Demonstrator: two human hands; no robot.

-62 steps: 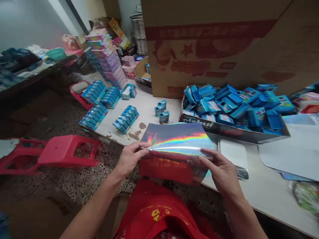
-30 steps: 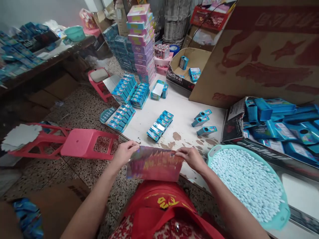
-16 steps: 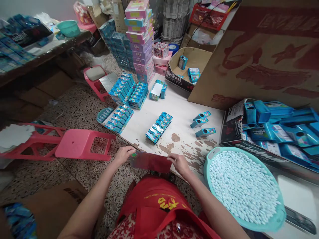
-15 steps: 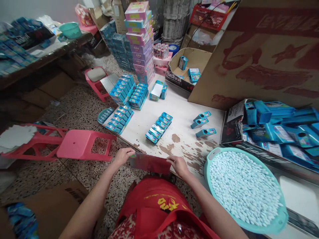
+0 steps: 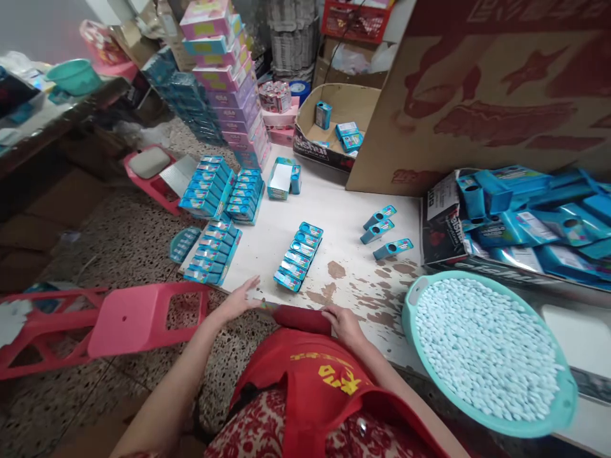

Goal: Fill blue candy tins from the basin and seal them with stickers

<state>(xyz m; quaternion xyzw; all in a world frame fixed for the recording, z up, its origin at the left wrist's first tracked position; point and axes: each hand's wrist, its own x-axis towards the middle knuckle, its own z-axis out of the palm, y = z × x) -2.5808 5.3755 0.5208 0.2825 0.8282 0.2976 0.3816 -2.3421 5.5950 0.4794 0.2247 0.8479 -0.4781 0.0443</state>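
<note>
Just above my lap and in front of the table edge is a thin, shiny, dark reddish sheet (image 5: 303,318); what kind it is I cannot make out. Its right end is pinched by my right hand (image 5: 344,324). My left hand (image 5: 240,300) has its fingers apart beside the sheet's left end, at or very near contact. Beyond the sheet, a slanted row of several small blue boxes (image 5: 299,256) with round tops lies on the white table (image 5: 334,219). Farther right stand three blue boxes with dark round holes (image 5: 392,248).
A turquoise basin (image 5: 411,331) of pale blue candies sits at the right. Behind it, a carton (image 5: 442,222) holds blue boxes. Trays of blue boxes (image 5: 212,254) line the table's left edge. Pink and purple boxes (image 5: 233,102) are stacked behind. A pink stool (image 5: 138,318) stands left.
My left hand has loosened its pinch on the sheet's left end and spread its fingers. The sheet now appears tilted flatter. The whole view has shifted slightly; the boxes have not moved.
</note>
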